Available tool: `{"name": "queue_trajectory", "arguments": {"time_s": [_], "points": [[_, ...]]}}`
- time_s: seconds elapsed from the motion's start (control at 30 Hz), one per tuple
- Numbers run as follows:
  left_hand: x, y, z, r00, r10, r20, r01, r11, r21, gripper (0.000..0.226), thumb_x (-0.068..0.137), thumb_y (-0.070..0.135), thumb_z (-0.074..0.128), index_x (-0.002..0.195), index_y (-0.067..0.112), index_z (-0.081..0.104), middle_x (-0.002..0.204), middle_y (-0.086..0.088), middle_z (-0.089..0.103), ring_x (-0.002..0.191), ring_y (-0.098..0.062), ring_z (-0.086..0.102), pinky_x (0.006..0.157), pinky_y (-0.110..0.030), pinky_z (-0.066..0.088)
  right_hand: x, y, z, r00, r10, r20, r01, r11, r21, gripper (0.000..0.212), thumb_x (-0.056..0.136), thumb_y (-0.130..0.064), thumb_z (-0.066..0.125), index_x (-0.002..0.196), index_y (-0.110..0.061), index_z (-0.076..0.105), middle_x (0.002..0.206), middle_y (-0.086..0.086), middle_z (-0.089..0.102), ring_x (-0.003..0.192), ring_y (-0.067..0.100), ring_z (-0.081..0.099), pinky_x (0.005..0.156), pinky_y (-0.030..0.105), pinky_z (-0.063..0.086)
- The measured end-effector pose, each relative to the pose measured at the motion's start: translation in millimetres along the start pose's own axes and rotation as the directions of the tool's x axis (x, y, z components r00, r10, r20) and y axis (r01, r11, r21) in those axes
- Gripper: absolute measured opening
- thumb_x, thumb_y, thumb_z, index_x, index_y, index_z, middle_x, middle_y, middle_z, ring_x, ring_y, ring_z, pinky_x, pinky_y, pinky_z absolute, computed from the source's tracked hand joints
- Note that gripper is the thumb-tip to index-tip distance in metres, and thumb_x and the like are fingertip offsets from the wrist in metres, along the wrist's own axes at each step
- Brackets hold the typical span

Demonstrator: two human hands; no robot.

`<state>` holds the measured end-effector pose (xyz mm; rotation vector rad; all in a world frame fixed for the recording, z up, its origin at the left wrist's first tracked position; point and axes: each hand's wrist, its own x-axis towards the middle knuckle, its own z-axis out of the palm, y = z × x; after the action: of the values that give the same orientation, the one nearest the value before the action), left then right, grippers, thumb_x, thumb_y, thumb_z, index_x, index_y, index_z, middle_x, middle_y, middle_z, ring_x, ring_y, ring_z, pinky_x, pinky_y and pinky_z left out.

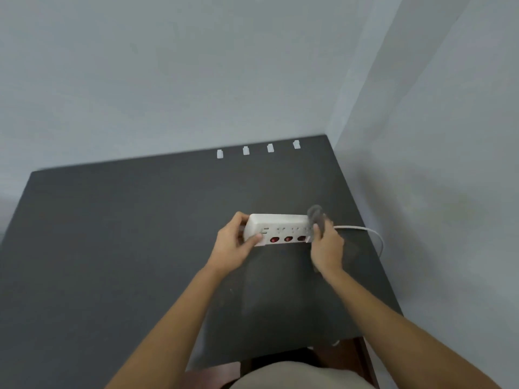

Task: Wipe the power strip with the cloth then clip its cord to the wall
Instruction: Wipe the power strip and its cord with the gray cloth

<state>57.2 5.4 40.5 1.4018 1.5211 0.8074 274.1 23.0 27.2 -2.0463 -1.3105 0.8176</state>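
Note:
A white power strip (278, 228) with red switches lies on the dark table (126, 234), tipped so its face points toward me. My left hand (234, 242) grips its left end, thumb on the front. My right hand (327, 247) is shut on a small grey cloth (316, 217), blurred, pressed against the strip's right end. The white cord (368, 233) leaves the strip's right end and curves down over the table's right edge. Several white cord clips (257, 150) sit in a row low on the back wall.
The table stands in a corner, with a grey wall (435, 192) close on the right and another behind. A brown chair seat (331, 352) shows below the table's near edge, by my lap.

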Motion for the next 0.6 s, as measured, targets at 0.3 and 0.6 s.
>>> {"name": "queue_trajectory", "arguments": {"time_s": [0.3, 0.6], "points": [[-8.0, 39.8, 11.9, 0.907, -0.372, -0.199, 0.199, 0.793, -0.576, 0.029, 0.095, 0.018, 0.056, 0.118, 0.004, 0.047, 0.112, -0.014, 0.063, 0.094, -0.021, 0.068, 0.062, -0.023, 0.06, -16.6, -2.6, -10.8, 0.937, -0.337, 0.09, 0.342, 0.938, -0.046, 0.051, 0.091, 0.004, 0.049, 0.137, -0.018, 0.044, 0.148, 0.004, 0.039, 0.14, 0.024, 0.029, 0.114, 0.034, 0.019], [-11.4, 66.4, 20.6, 0.935, -0.261, -0.239, 0.049, 0.764, -0.643, 0.033, 0.095, 0.015, 0.057, 0.125, 0.008, 0.045, 0.101, -0.007, 0.071, 0.088, -0.018, 0.073, 0.076, -0.037, 0.061, -28.9, -38.7, -14.6, 0.772, -0.615, 0.16, 0.622, 0.783, 0.011, 0.063, 0.082, 0.019, 0.045, 0.137, -0.012, 0.044, 0.149, -0.001, 0.036, 0.144, 0.015, 0.016, 0.117, 0.022, 0.016]]}}
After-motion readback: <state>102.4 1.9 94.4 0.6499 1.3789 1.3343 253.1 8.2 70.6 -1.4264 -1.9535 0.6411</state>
